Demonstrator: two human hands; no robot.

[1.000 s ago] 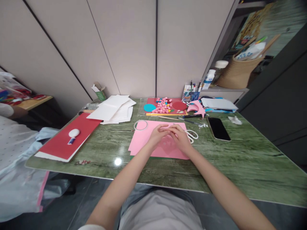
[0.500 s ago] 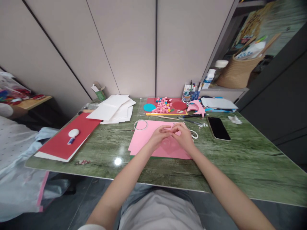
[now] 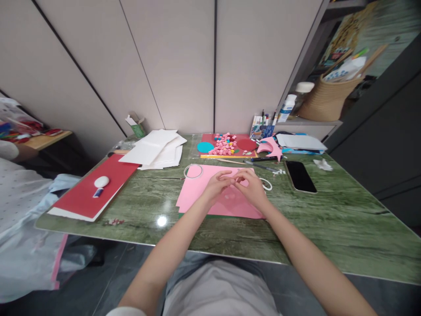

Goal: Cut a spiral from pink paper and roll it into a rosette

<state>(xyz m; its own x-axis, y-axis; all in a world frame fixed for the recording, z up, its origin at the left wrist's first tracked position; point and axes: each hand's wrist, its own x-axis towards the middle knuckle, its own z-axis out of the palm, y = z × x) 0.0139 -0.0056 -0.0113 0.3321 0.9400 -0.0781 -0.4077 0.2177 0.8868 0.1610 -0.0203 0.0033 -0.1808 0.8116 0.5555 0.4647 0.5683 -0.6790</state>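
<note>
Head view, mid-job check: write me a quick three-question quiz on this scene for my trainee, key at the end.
1. True or false: the phone lies to the right of the right hand.
2. What lies on the red sheet at the table's left? A, the phone; B, a white oval object; C, a woven basket.
3. Fill in: the left hand is held over ____ paper.

Key: 1 true; 2 B; 3 pink.

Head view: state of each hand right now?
Left hand: curled over the pink paper; can't tell if holding anything.
Right hand: curled close to the left; can't tell either.
</note>
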